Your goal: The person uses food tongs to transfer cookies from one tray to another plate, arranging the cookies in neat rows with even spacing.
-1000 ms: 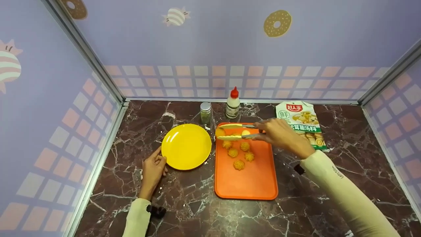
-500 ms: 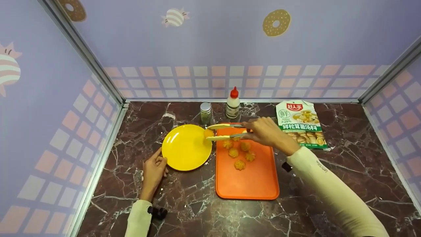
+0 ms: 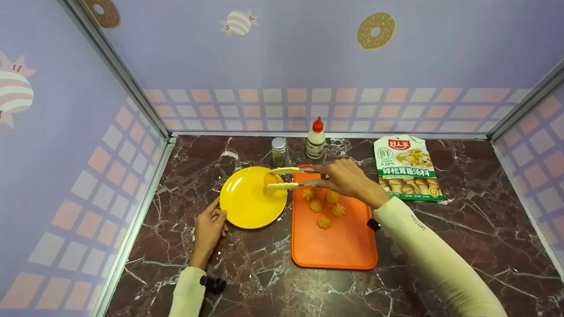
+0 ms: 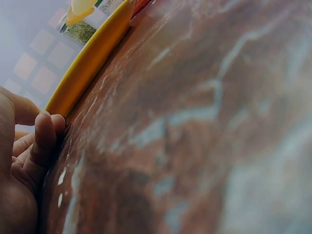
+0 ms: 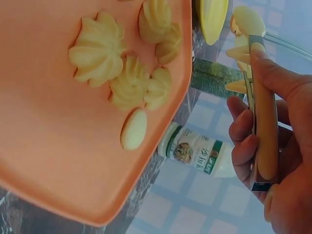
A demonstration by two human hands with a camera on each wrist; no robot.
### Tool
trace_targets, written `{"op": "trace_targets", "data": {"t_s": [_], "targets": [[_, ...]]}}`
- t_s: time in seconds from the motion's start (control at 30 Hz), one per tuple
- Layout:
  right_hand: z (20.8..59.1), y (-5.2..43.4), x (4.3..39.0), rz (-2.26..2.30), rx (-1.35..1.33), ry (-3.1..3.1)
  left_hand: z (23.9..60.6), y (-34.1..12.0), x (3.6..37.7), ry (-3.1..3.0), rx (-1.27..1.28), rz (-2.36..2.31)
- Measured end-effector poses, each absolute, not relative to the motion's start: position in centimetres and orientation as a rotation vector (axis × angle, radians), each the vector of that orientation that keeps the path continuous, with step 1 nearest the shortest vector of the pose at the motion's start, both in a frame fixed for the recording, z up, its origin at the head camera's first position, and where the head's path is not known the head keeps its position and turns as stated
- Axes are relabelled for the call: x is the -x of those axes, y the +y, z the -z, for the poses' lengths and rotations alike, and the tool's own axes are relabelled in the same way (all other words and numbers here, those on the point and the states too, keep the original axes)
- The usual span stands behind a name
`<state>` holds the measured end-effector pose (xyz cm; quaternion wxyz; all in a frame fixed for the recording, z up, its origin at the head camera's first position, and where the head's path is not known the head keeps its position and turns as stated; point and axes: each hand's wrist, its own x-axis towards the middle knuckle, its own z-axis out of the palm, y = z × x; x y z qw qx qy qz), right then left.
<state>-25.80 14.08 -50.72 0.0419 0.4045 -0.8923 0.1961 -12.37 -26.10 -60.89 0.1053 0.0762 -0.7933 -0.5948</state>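
My right hand grips a pair of tongs, with cream-coloured tips and a handle that fills the palm in the right wrist view. Between the tips is a round golden cookie, over the upper right part of a yellow plate. My left hand pinches the plate's left rim, thumb and fingertips meeting at its edge. To the plate's right lies an orange tray bearing several swirled cookies; the forearm and tongs overlap its far end. A small oval piece lies near the tray's edge.
Behind the plate stands a glass jar of green flakes with a metal lid. Beside it is a red-capped squeeze bottle. A green and white food packet lies at the back right. Patterned walls enclose the marble-look table.
My right hand has carried the tongs and cookie leftward, from above the tray's far left corner to above the plate. The left hand has stayed at the plate's rim.
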Motion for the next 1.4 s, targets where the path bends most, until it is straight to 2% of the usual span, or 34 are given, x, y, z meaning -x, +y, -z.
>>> {"op": "trace_targets", "data": {"t_s": [0.53,1.4], "targets": [[52.5,10.8,25.9,-0.685,-1.253,-2.820,62.0,-26.7,12.5,-2.325,-0.191,1.759],[53.8,6.9,25.8,-0.561,-1.198,-2.768,62.0,-26.7,12.6,-2.317,-0.216,1.769]]}}
